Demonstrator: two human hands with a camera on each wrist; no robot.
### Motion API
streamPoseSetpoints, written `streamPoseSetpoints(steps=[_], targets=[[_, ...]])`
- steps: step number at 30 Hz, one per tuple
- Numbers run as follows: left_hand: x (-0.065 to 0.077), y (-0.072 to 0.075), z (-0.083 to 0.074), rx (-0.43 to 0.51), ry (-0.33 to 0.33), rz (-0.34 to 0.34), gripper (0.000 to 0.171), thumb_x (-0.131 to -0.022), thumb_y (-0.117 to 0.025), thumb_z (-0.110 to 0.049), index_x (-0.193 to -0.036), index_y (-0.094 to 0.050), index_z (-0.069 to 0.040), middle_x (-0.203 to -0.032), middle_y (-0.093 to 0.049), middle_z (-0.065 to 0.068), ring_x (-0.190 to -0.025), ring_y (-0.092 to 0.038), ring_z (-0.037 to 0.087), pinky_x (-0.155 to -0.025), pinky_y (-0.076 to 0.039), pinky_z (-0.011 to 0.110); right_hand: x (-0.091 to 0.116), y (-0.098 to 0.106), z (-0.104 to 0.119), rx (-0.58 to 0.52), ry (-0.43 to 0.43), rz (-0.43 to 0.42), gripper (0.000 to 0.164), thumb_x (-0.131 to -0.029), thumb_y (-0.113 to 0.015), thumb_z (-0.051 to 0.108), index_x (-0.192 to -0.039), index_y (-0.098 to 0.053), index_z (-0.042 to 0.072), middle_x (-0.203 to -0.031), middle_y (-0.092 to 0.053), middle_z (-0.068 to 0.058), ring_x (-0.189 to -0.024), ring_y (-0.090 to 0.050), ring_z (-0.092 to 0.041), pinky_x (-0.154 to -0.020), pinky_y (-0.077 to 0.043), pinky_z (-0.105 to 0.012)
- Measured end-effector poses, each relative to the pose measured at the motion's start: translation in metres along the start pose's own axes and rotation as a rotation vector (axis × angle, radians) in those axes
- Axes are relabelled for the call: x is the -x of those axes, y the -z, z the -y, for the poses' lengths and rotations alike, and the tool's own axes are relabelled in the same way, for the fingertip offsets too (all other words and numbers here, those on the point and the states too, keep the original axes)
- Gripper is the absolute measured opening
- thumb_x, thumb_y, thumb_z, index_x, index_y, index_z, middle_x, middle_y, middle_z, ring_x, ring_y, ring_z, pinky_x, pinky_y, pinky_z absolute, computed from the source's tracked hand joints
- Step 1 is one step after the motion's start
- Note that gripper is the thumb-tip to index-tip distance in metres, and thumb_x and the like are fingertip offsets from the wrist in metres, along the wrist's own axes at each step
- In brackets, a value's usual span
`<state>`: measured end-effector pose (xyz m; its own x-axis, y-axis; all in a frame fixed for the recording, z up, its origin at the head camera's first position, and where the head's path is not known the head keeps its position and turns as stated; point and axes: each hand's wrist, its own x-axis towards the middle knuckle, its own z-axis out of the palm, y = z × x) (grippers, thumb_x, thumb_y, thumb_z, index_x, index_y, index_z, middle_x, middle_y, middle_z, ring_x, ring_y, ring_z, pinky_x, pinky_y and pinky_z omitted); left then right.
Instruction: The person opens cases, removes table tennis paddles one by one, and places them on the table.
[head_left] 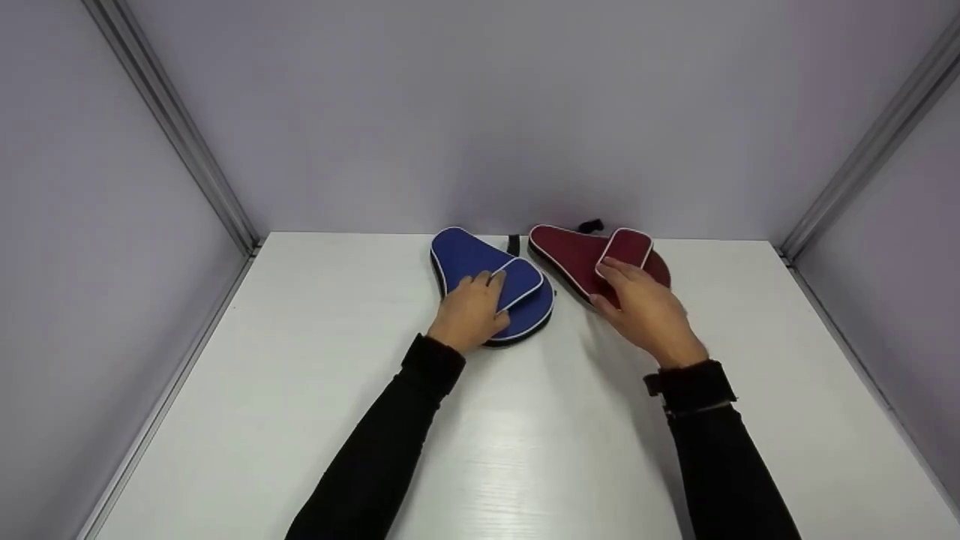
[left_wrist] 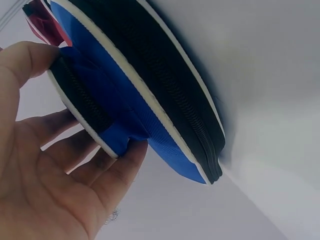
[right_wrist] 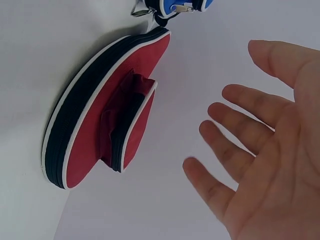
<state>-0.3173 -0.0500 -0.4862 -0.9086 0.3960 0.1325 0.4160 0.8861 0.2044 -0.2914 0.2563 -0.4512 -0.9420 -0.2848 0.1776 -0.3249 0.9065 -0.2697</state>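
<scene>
A blue table tennis paddle case (head_left: 465, 251) with white piping lies on the table, its raised zippered pocket facing up. My left hand (head_left: 471, 309) grips that pocket, with the thumb at one end and the fingers along the other side in the left wrist view (left_wrist: 65, 155). To the right lies a matching dark red paddle case (head_left: 566, 249), its pocket (right_wrist: 139, 130) standing proud of the face. My right hand (head_left: 645, 307) is over the red case's near side; in the right wrist view its fingers are spread and apart from the pocket.
Both cases lie on the white table (head_left: 300, 375) near its back edge, close to the grey back wall (head_left: 480, 112). Short black straps (head_left: 514, 244) show behind them. Side panels with metal corner posts (head_left: 180, 127) stand left and right.
</scene>
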Motion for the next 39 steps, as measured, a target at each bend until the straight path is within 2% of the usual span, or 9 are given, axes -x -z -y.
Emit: streamPoseSetpoints(steps=[13,20,25,30,36,39], targets=[[0.044,0.006,0.021,0.02,-0.086,-0.01,0.073,-0.109,-0.076,-0.029,-0.172,-0.054,0.0,-0.169,-0.065,0.026,-0.151,-0.068,0.047,-0.126,-0.061,0.06,-0.002,-0.02,0.017,0.026,0.055,0.002,0.056,-0.114,-0.076,0.024,-0.164,-0.064,0.001,-0.167,-0.068,-0.024,-0.159,-0.065,-0.044,-0.128,-0.058,-0.064],[0.055,0.008,0.028,0.007,-0.116,0.023,0.073,-0.108,-0.076,-0.032,-0.172,-0.056,-0.002,-0.169,-0.065,0.025,-0.152,-0.068,0.046,-0.126,-0.061,0.06,-0.003,-0.039,0.022,0.057,0.108,-0.026,0.044,-0.11,-0.083,0.022,-0.149,-0.075,0.002,-0.152,-0.078,-0.019,-0.143,-0.076,-0.04,-0.113,-0.068,-0.06],[0.06,0.012,0.028,0.024,-0.109,0.068,0.072,-0.106,-0.078,-0.032,-0.17,-0.058,-0.005,-0.169,-0.066,0.022,-0.155,-0.066,0.044,-0.128,-0.06,0.06,-0.003,-0.05,0.025,0.074,0.153,-0.013,0.036,-0.107,-0.087,0.021,-0.136,-0.079,0.002,-0.137,-0.082,-0.016,-0.13,-0.081,-0.038,-0.104,-0.071,-0.056],[0.064,0.015,0.026,0.06,-0.113,0.091,0.072,-0.103,-0.082,-0.032,-0.167,-0.061,-0.008,-0.166,-0.068,0.02,-0.154,-0.067,0.043,-0.126,-0.06,0.062,-0.002,-0.057,0.029,0.081,0.203,0.046,0.029,-0.105,-0.088,0.017,-0.129,-0.082,0.002,-0.13,-0.083,-0.014,-0.127,-0.082,-0.036,-0.104,-0.071,-0.055],[0.068,0.017,0.026,0.062,-0.138,0.118,0.075,-0.1,-0.083,-0.031,-0.167,-0.061,-0.007,-0.165,-0.067,0.02,-0.153,-0.067,0.041,-0.129,-0.059,0.06,-0.001,-0.064,0.035,0.067,0.215,0.17,0.03,-0.104,-0.087,0.014,-0.132,-0.083,0.003,-0.133,-0.084,-0.014,-0.13,-0.08,-0.037,-0.108,-0.07,-0.055],[0.07,0.02,0.026,0.066,-0.147,0.133,0.076,-0.098,-0.084,-0.031,-0.166,-0.061,-0.007,-0.164,-0.067,0.02,-0.15,-0.068,0.041,-0.128,-0.059,0.058,-0.002,-0.067,0.038,0.078,0.228,0.211,0.025,-0.104,-0.086,0.014,-0.128,-0.084,0.006,-0.129,-0.083,-0.012,-0.126,-0.08,-0.038,-0.104,-0.07,-0.057]])
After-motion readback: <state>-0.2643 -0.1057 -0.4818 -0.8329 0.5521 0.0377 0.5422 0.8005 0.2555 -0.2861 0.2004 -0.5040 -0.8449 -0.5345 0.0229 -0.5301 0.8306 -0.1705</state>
